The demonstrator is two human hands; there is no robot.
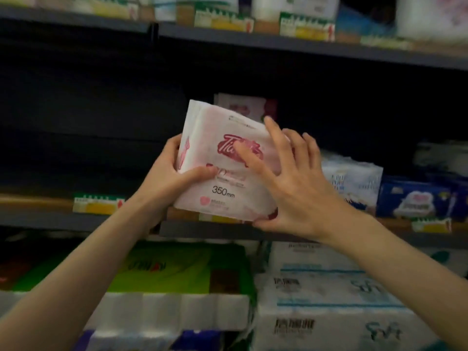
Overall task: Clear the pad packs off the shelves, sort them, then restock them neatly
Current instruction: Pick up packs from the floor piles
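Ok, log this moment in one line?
left hand grips pink pad pack | right hand supports its corner | at middle shelf

White pad pack with pink-red lettering, dark grey shelf, green-yellow price tags, blue-white packs
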